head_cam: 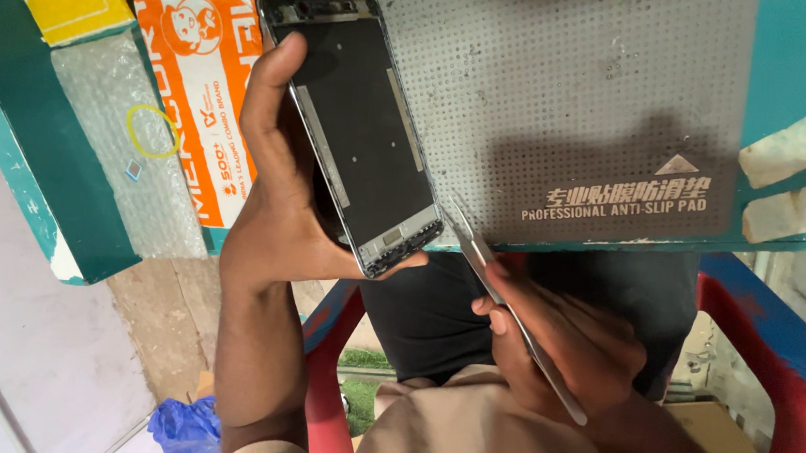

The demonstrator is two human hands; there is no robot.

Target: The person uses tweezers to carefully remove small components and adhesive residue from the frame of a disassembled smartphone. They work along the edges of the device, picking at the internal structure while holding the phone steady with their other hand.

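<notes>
Soft, even light from above, broad dark shadow across the grey mat (616,129), mild sheen on the metal tool (512,309), sharp focus throughout, no edge distortion

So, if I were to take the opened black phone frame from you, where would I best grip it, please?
Grip the opened black phone frame by its two long metal edges near the top end, coming from the far side. The left hand already covers the lower left edge, and the thin metal tweezers in the right hand point at the bottom corner.

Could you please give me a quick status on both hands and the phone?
Left hand grips opened phone frame, tilted above grey anti-slip pad. Right hand holds metal tweezers, tip near frame's lower corner. Nothing between them.
</notes>
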